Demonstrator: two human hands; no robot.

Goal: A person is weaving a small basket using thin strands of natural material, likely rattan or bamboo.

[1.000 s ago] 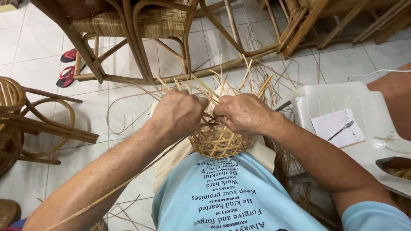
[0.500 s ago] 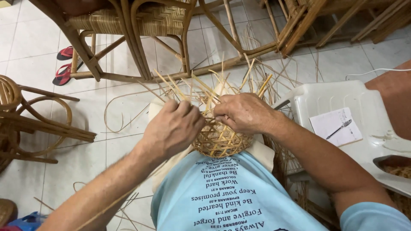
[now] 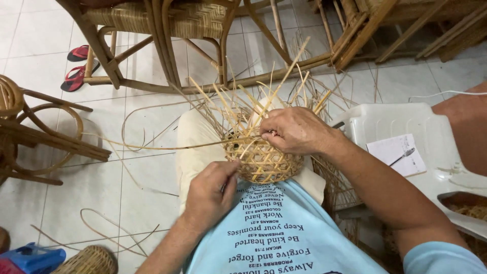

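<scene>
A small open-weave rattan basket (image 3: pixel 264 163) rests on my lap, with many loose cane strips (image 3: pixel 238 106) sticking up and out from its rim. My right hand (image 3: pixel 294 130) presses on the rim at the top right and pinches strips there. My left hand (image 3: pixel 212 189) is low at the basket's near left side, fingers curled against the weave, gripping a thin strip end. One long cane strip (image 3: pixel 167 147) runs from the rim out to the left over the floor.
Rattan chair frames (image 3: pixel 152 45) stand ahead on the tiled floor, another wooden frame (image 3: pixel 30 132) at the left. A white plastic chair (image 3: pixel 406 137) with a paper and pen is at the right, beside another person's arm (image 3: pixel 464 127). Red sandals (image 3: pixel 78 66) lie far left.
My left hand has dropped from the top of the basket down to its near left side. The right hand stays on the rim. The upright strips are now uncovered.
</scene>
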